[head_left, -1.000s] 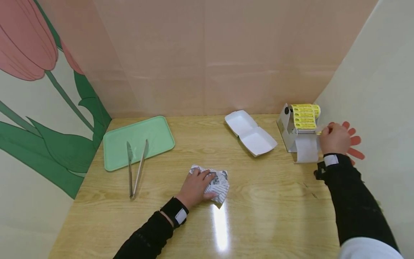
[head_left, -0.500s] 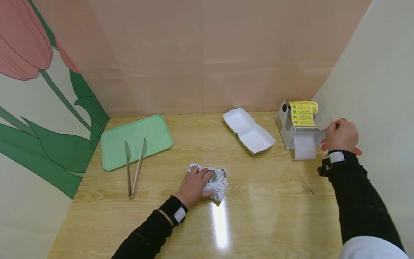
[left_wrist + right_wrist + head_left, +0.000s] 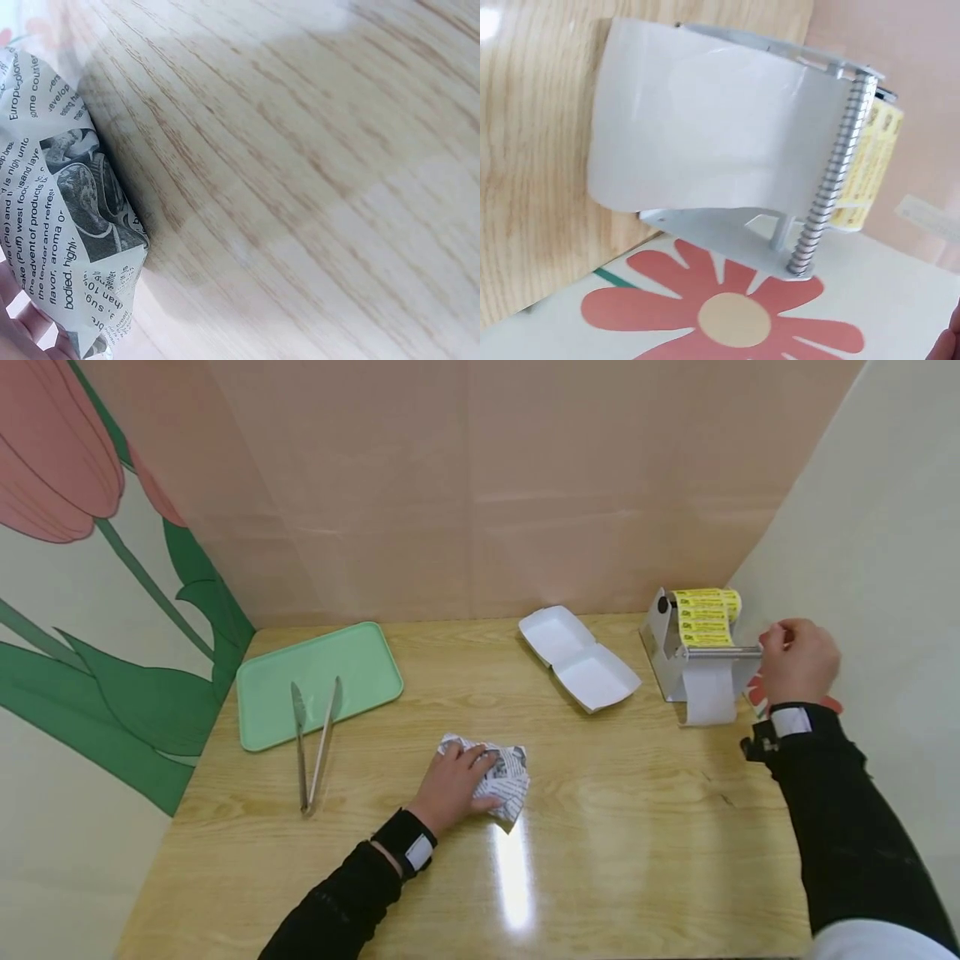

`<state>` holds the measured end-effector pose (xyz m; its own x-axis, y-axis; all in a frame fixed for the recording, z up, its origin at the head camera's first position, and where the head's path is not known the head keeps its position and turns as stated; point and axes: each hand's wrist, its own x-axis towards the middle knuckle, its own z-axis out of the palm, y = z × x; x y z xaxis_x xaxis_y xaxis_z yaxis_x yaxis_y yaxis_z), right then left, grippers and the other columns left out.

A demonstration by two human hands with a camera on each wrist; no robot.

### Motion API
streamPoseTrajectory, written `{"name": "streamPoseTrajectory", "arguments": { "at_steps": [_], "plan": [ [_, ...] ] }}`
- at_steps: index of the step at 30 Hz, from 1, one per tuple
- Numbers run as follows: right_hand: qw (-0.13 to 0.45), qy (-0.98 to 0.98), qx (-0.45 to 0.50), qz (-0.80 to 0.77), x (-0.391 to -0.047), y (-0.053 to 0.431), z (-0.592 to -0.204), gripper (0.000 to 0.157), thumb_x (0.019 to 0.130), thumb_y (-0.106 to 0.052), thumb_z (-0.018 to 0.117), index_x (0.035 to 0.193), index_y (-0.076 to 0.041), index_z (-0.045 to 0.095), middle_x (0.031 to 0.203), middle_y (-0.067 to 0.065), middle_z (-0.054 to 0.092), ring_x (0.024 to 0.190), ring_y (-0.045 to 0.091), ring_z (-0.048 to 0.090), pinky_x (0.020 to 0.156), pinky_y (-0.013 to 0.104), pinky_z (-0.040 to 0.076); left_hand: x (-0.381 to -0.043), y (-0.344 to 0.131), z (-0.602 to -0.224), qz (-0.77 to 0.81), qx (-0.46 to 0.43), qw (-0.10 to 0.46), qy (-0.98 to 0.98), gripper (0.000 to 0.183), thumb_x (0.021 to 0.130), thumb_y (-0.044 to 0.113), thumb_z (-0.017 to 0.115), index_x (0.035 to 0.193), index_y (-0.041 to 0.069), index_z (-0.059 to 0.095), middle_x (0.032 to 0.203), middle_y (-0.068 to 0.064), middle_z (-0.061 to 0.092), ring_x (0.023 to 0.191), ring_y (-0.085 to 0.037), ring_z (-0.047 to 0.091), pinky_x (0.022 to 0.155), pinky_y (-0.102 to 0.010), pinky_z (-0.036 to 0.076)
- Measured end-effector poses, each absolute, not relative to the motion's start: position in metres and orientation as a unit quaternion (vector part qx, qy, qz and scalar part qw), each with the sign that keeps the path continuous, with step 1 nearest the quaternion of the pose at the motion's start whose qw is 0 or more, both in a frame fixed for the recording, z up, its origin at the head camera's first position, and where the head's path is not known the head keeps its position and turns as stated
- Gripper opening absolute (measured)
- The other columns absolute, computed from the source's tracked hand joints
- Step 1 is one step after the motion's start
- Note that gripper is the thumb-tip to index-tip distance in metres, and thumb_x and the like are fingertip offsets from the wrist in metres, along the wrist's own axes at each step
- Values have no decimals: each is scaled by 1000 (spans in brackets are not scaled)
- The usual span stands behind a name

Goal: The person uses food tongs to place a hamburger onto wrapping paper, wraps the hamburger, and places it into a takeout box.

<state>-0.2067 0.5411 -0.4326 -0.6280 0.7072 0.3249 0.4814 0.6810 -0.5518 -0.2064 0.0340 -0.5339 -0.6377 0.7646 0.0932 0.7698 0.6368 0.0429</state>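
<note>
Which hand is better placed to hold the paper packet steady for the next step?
Left, most likely: your left hand rests on the paper packet, while your right hand is off beside the label dispenser.

Seemingly a food-packing counter [image 3: 600, 852] — tongs [image 3: 302, 768], tray [image 3: 362, 670], clamshell box [image 3: 592, 675], label dispenser [image 3: 665, 660]

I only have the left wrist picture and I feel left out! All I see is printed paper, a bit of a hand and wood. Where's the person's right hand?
Observer: In the head view, the right hand has its curled fingers just to the right of the label dispenser.

Operator: Cool! Are there any tools on the table that I can't see?

Observer: Yes, metal tongs lie on the left side, their tips over the green tray.
</note>
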Motion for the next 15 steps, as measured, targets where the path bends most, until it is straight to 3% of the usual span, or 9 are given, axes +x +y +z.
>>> {"name": "streamPoseTrajectory", "arguments": {
  "at_steps": [6,11,15],
  "plan": [
    [264,-888,-302,226,-211,516,-420,51,102,-40,35,136,-7,55,123,20,61,103,36,51,81,39,40,-207,33,-535,-29,-423,28,-905,74,87,69,51,142,20,50,141,-5,52,118,-27,48,94,-44,46],
    [311,-894,-227,231,-216,487,-414,45,101,-35,43,128,-4,61,113,21,66,92,33,57,70,18,34,-208,33,-535,-26,-427,40,-903,75,86,69,52,142,19,51,141,-5,53,116,-26,49,92,-43,47],
    [336,-896,-181,228,-222,469,-412,42,101,-34,46,122,-2,63,109,20,69,88,33,62,65,11,29,-210,34,-534,-24,-427,39,-903,75,87,69,51,143,20,49,142,-5,52,115,-26,49,91,-42,47]
  ]
}}
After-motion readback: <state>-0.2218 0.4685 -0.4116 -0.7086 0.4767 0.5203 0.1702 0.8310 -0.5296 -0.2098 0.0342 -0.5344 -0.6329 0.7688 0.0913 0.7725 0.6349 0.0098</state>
